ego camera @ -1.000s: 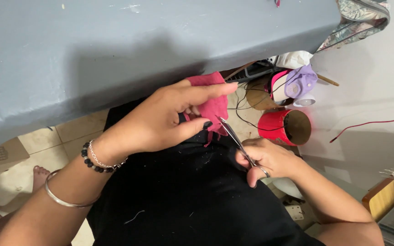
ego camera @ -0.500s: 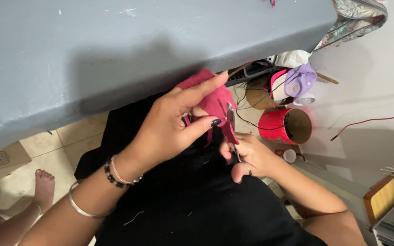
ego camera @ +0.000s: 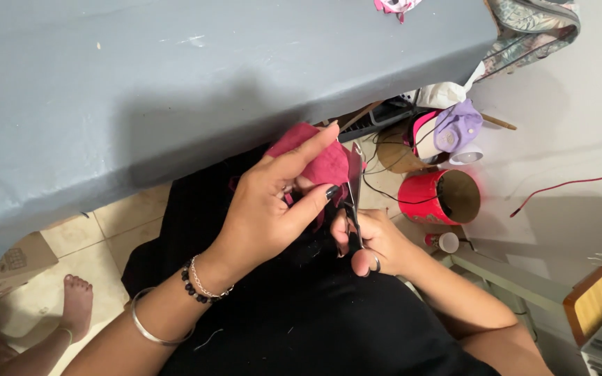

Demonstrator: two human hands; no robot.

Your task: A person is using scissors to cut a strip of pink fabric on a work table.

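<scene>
Sitting low beside a grey-covered bench, its cloth casting a broad shadow over the near edge. Pinching a piece of pink fabric in the left hand, thumb pressing against fingers, just over the lap in black cloth. Gripping small scissors in the right hand, fingers curling round the handles, blades touching the fabric's edge. Lying beyond on the beige tiled floor: a red can on its side, dark cables, a purple cap. Standing at lower left, a bare foot.
</scene>
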